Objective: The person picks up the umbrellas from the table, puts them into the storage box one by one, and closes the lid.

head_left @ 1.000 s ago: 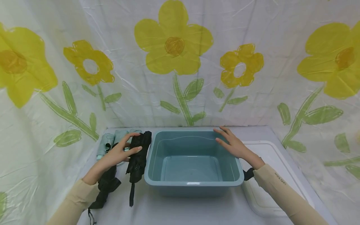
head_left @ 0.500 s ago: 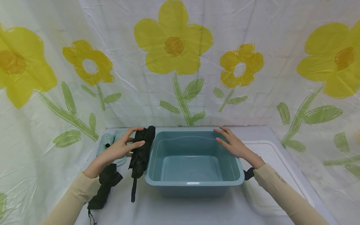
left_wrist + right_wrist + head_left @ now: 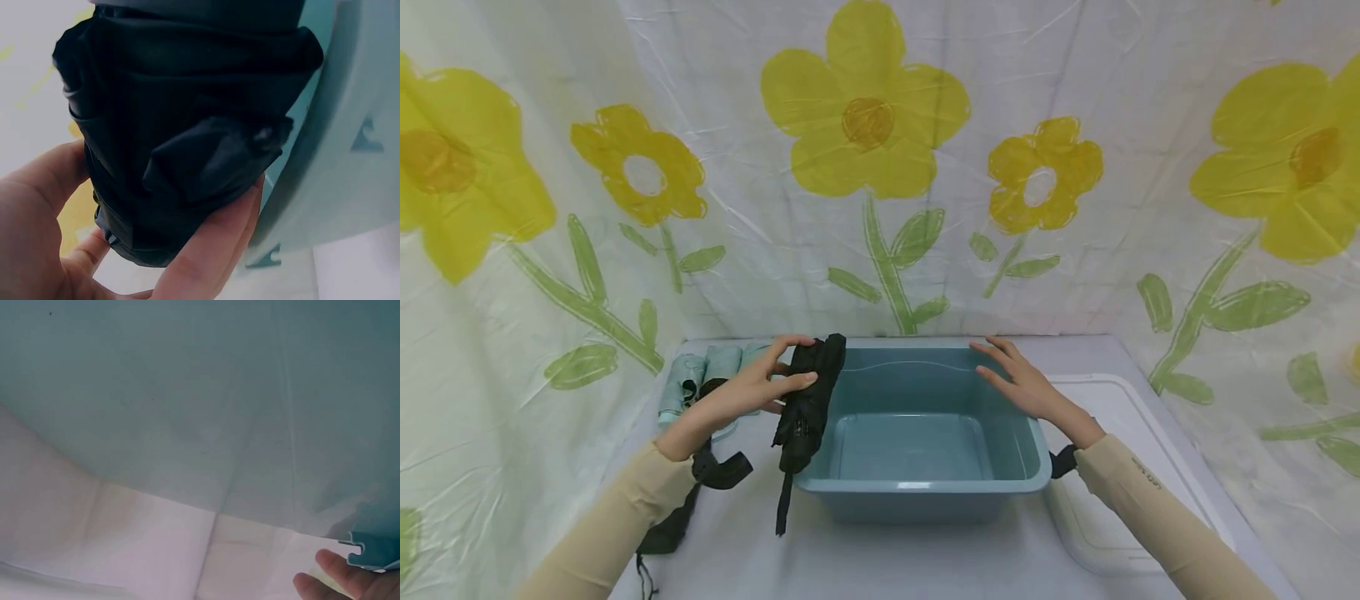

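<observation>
One black folded umbrella [image 3: 810,404] at the left rim of the blue tub [image 3: 917,486], gripped between thumb and fingers of left hand [image 3: 754,390]; right hand [image 3: 1022,387] at the tub's right side, fingers loose; on right sleeve [image 3: 1172,518], writing [image 3: 1147,476] too tiny to read

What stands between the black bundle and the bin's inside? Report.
Only the left rim of the bin, which the black bundle overlaps in the head view; whether it fully clears that rim can't be judged. The left hand grips the bundle; the right hand is at the opposite side, out of the way.
</observation>
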{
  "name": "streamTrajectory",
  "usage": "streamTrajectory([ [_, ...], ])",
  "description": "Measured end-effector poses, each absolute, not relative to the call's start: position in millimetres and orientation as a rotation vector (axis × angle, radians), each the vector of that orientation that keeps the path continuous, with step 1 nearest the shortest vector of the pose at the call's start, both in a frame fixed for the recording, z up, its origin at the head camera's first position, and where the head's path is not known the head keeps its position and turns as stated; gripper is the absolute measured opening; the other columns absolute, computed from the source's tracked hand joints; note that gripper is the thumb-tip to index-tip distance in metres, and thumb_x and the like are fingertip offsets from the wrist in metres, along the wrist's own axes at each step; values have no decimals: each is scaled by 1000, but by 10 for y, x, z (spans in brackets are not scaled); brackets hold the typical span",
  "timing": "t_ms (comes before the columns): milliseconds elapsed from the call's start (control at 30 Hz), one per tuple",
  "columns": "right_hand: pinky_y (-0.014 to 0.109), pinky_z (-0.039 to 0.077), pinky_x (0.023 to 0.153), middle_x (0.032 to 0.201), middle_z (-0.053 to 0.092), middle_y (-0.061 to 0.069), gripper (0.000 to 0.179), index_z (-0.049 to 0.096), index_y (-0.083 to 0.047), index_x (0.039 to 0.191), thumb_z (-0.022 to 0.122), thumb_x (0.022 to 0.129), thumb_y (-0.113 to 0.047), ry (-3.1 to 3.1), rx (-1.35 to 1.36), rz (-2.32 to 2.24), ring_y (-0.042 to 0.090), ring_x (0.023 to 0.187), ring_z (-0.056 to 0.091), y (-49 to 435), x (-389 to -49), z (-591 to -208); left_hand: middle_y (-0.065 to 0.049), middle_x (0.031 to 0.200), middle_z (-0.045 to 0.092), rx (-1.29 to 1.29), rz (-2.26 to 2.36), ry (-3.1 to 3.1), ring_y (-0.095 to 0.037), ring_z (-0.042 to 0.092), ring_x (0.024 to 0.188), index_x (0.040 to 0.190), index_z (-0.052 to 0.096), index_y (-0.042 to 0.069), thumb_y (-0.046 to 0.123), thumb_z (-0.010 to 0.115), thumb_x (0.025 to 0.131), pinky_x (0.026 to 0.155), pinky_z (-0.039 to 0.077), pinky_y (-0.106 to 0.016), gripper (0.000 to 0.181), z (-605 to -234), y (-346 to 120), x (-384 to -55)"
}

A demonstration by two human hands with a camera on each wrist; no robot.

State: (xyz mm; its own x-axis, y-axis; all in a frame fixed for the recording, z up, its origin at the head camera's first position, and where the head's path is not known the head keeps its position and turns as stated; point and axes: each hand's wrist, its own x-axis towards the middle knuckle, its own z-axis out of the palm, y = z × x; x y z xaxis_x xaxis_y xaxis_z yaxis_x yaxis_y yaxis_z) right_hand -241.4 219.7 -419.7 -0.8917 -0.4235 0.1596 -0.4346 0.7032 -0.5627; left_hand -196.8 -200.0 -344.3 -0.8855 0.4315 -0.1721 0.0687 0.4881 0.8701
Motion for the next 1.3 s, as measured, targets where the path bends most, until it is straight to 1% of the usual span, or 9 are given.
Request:
streamTrajectory([
  [233, 65, 31, 95, 149, 20, 19, 52, 34, -18, 144, 43, 98, -40, -2879, 724, 974, 43, 132, 28, 2200, -2414, -4223, -17, 134, 40, 466, 1363, 2323, -33, 48, 117, 138, 25, 33, 41, 56, 91, 78, 52, -46, 57, -3490, -1874, -1981],
  [333, 65, 31, 95, 149, 21, 19, 52, 34, -17, 144, 42, 98, -39, -2871, 729, 963, 44, 132, 28, 2199, -2416, -4231, -15, 133, 42, 463, 1360, 2326, -32, 48, 117, 137, 26, 35, 43, 57, 90, 77, 52, -45, 57, -3499, -1832, -1990],
  [433, 65, 31, 94, 148, 22, 20, 51, 34, -17, 144, 43, 98, -38, -2861, 734, 962, 44, 131, 29, 2193, -2422, -4230, -16, 133, 41, 472, 1364, 2307, -31, 49, 115, 138, 24, 36, 42, 57, 90, 76, 53, -43, 58, -3511, -1793, -2006],
  [600, 65, 30, 96, 150, 20, 17, 51, 33, -19, 144, 42, 98, -39, -2867, 741, 974, 43, 133, 27, 2191, -2433, -4227, -20, 134, 36, 479, 1390, 2247, -31, 50, 111, 139, 21, 34, 40, 56, 91, 74, 53, -43, 59, -3516, -1719, -2027],
  [767, 64, 29, 97, 150, 19, 17, 51, 33, -19, 144, 42, 98, -39, -2871, 746, 978, 42, 135, 24, 2190, -2442, -4234, -21, 136, 32, 485, 1389, 2208, -33, 48, 115, 138, 22, 31, 39, 57, 91, 79, 52, -47, 59, -3513, -1639, -2043],
  [900, 65, 28, 97, 150, 19, 19, 51, 34, -17, 144, 43, 98, -38, -2865, 746, 984, 43, 134, 24, 2182, -2422, -4224, -18, 140, 27, 504, 1391, 2195, -35, 45, 119, 138, 22, 30, 37, 58, 91, 78, 52, -48, 59, -3518, -1573, -2045],
  [1000, 65, 29, 96, 149, 20, 19, 52, 34, -15, 144, 43, 98, -37, -2860, 752, 987, 44, 133, 25, 2185, -2406, -4222, -18, 140, 28, 511, 1390, 2181, -34, 48, 115, 138, 23, 30, 36, 58, 91, 77, 52, -48, 59, -3522, -1518, -2051],
  [1133, 64, 30, 97, 149, 20, 18, 51, 34, -16, 144, 43, 98, -38, -2865, 741, 990, 43, 133, 26, 2200, -2397, -4219, -19, 136, 32, 528, 1386, 2161, -30, 53, 108, 138, 22, 31, 37, 58, 91, 75, 53, -46, 60, -3510, -1421, -2065],
  [1300, 65, 29, 97, 149, 20, 19, 52, 34, -16, 144, 43, 98, -38, -2860, 737, 993, 43, 133, 25, 2205, -2404, -4216, -20, 135, 33, 553, 1384, 2155, -28, 54, 105, 138, 21, 29, 34, 57, 92, 72, 53, -44, 58, -3474, -1313, -2080],
])
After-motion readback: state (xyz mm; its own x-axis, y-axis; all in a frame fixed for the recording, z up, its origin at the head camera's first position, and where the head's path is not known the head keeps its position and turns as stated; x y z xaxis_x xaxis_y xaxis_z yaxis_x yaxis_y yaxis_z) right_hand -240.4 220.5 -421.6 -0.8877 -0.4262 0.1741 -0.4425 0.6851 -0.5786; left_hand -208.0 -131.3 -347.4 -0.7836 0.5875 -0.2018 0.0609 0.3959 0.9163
